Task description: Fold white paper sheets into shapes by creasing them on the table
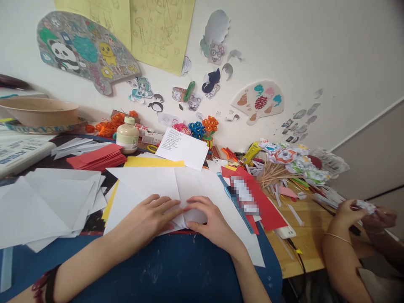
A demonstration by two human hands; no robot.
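Note:
A large white paper sheet [145, 181] lies in front of me with a crease down its middle. My left hand [154, 212] is on its left half, fingers together and bent over the paper near the crease. From the right, my right hand [210, 216] curves its fingers and thumb around a raised, shaded part of the paper. Both hands' fingertips come close together at the crease, by the sheet's near edge. Part of the left thumb is hidden under the hand.
White sheets [41, 206] lie at left, with red paper strips [97, 158] behind. A glue bottle [127, 136] stands at the back near a handwritten card [186, 147]. Red paper [265, 206] lies right. A co-worker's hands [366, 214] hold a small white crumpled piece.

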